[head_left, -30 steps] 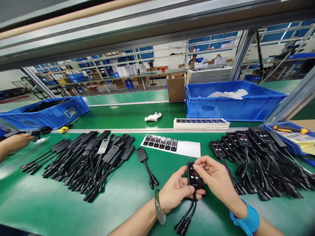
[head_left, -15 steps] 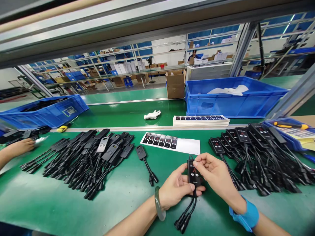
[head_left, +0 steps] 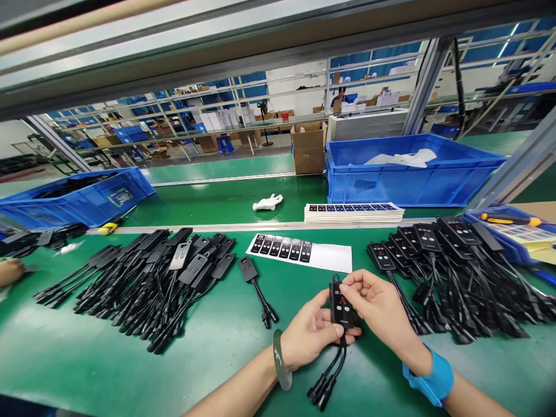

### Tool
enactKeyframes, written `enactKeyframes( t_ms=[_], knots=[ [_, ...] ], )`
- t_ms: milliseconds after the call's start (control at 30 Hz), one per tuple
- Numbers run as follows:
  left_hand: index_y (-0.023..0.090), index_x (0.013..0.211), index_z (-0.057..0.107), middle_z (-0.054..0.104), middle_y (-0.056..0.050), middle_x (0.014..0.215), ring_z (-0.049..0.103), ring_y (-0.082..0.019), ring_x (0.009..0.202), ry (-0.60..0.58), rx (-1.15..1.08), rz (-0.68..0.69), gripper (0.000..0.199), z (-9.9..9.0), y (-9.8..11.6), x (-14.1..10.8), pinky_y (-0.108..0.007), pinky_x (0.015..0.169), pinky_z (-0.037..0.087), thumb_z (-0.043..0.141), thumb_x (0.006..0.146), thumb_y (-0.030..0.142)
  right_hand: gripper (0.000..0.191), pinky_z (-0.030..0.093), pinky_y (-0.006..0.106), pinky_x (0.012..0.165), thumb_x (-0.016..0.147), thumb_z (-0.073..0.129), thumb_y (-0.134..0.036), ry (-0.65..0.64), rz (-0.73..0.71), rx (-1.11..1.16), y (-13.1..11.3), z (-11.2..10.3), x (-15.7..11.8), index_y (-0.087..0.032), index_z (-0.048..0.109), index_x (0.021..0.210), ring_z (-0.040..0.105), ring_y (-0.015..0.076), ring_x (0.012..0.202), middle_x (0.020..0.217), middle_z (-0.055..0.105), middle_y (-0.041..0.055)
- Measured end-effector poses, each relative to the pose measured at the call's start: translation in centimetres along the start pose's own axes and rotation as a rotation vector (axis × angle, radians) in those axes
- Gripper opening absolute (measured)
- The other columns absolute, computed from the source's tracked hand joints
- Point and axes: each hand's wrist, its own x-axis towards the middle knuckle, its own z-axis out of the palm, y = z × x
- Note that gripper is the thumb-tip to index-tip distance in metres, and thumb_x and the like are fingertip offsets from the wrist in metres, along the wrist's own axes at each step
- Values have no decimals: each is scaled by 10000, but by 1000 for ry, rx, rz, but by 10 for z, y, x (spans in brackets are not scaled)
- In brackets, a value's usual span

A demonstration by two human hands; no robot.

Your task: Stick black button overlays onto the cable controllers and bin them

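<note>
Green and glossy, the surface (head_left: 208, 359) spread over the lower half of the frame, with one pile (head_left: 143, 284) of black units at left and another (head_left: 447, 272) at right. Below and right of centre was the unit (head_left: 341, 317) being worked on — the left hand (head_left: 308, 336) gripped its lower end, thumb across the front, fingers behind. At its top end the right hand (head_left: 377, 304) had thumb and forefinger together; whether they pinched the label (head_left: 342, 300) or merely pressed it, I could not tell. Judging by the part-bare sheet (head_left: 332, 259) near centre, the step seemed to be seating the label, and the next move called for true edges and even pressure.

The unit's long axis ran nearly up and down the frame, loop end toward the top and leaning slightly left, printed face toward the camera — its two cables hung toward the bottom edge, bending left.
</note>
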Motion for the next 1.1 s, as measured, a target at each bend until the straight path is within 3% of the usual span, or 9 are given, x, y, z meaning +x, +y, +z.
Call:
enactKeyframes(
  t_ms=[433, 667, 800, 933, 1100],
  knots=[
    [174, 1221, 446, 646, -130, 1004, 640, -276, 974, -9, -18, 9, 604, 3, 1, -1, -353, 829, 503, 747, 722, 332, 318, 396, 204, 371, 719, 664, -484, 23, 21, 14, -4, 0, 0, -179, 575, 702, 458, 105, 431, 523, 513, -26],
    [162, 1194, 451, 653, -144, 999, 649, -284, 950, -5, -42, -27, 580, 3, 4, -2, -371, 822, 505, 749, 713, 292, 396, 395, 226, 452, 752, 666, -412, 33, -47, -116, 7, -7, 8, -200, 499, 1041, 445, 113, 472, 542, 426, -86],
    [134, 1198, 461, 653, -169, 1011, 664, -282, 899, -2, -105, -38, 482, 4, 10, 0, -394, 806, 513, 645, 796, 328, 358, 461, 246, 547, 812, 600, -410, -96, -37, -129, 13, -6, 7, -213, 495, 1091, 516, 129, 605, 684, 447, -50],
    [113, 1122, 493, 659, -158, 976, 678, -238, 812, 56, -152, 54, 334, 2, 13, 2, -321, 699, 536, 497, 887, 350, 443, 533, 296, 675, 793, 626, -334, -270, -24, -119, 13, 5, -1, -232, 467, 1193, 589, 196, 853, 969, 570, 35],
    [150, 1095, 443, 672, -112, 876, 682, -215, 750, 124, -160, 100, 289, -1, 11, 4, -245, 578, 519, 498, 889, 345, 884, 559, 345, 775, 684, 746, -275, -505, 104, 158, 13, 10, -8, -286, 234, 1405, 602, 225, 975, 1255, 505, 75]
  ],
)
